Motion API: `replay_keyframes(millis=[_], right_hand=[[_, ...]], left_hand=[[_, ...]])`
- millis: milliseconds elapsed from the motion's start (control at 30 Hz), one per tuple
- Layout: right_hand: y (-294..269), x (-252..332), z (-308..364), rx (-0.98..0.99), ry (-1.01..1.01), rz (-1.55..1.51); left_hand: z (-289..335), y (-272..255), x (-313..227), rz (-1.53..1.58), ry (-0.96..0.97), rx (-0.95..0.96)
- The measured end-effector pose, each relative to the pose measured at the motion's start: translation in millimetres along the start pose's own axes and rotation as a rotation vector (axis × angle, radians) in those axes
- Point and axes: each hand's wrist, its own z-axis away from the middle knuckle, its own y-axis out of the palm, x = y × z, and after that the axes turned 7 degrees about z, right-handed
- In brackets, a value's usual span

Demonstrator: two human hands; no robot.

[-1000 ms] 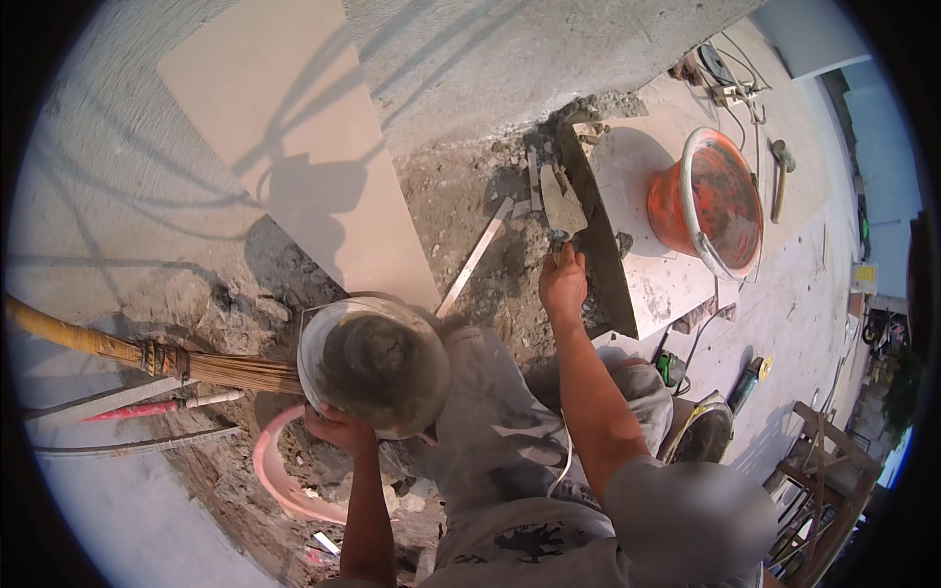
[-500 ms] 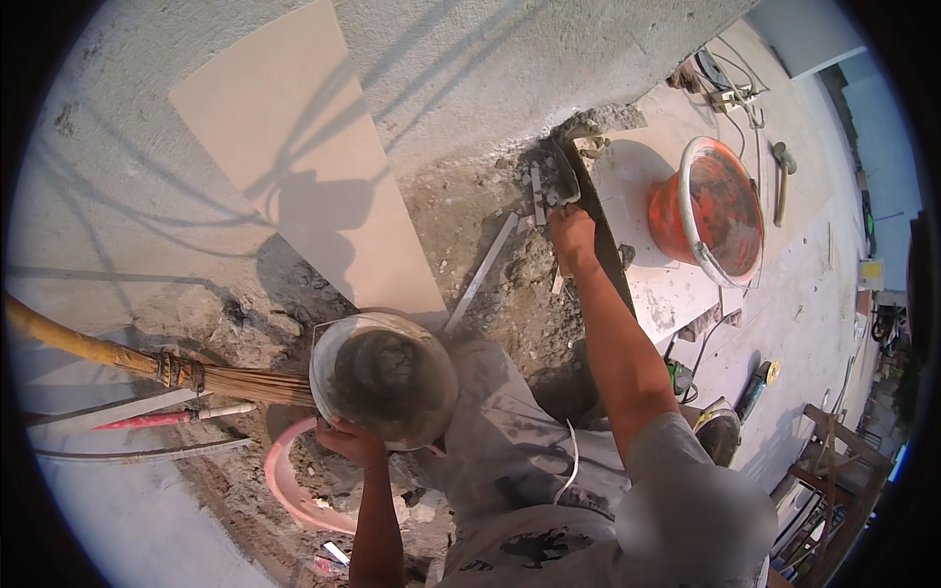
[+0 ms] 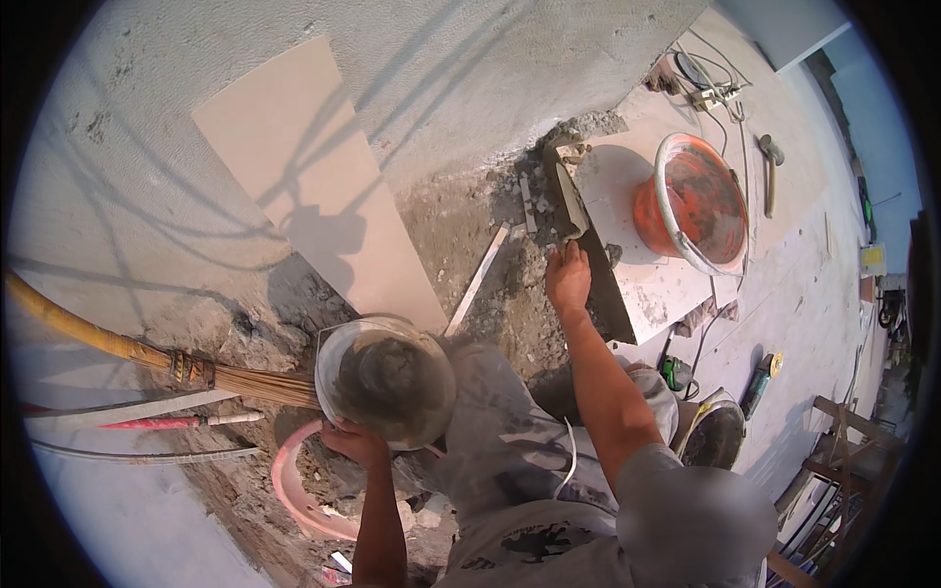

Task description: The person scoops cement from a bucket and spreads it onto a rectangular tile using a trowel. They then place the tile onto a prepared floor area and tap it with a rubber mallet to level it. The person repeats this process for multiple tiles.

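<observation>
My left hand (image 3: 358,443) grips the lower rim of a white plastic bucket (image 3: 438,404), tipped so that its grey, mortar-stained inside faces me. My right hand (image 3: 569,277) reaches forward, its fingers closed round a trowel (image 3: 574,208). The narrow blade lies along the edge of a pale floor tile (image 3: 659,306), above the bare, rubble-strewn ground (image 3: 510,304). The trowel's handle is mostly hidden in my fist. A thin pale strip (image 3: 477,279) lies on the rubble between the two hands.
A large beige tile (image 3: 314,167) leans on the wall. An orange bucket (image 3: 655,218) stands on the tile at right, with a hammer (image 3: 770,176) and cables beyond. Left are a straw broom (image 3: 260,382) and a pink ring-shaped rim (image 3: 289,480). A green-and-black power tool (image 3: 758,385) lies at right.
My right hand has drawn back toward me, and the trowel now sits at the tile's edge instead of over the rubble. The left hand keeps its grip on the white bucket. The view has shifted slightly.
</observation>
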Motion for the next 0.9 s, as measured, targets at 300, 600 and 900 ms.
replay_keyframes(millis=[300, 600, 900], right_hand=[[4.6, -24.5, 29.3, 0.096, 0.112, 0.045], [4.5, -26.9, 54.5, -0.077, 0.118, 0.034], [21.7, -75.8, 52.2, 0.293, 0.23, 0.031]], left_hand=[[0.5, 5.8, 12.5, -0.017, 0.042, -0.035], [-1.6, 6.3, 13.1, -0.004, 0.041, -0.014], [-1.2, 6.1, 16.3, -0.018, 0.043, -0.019]])
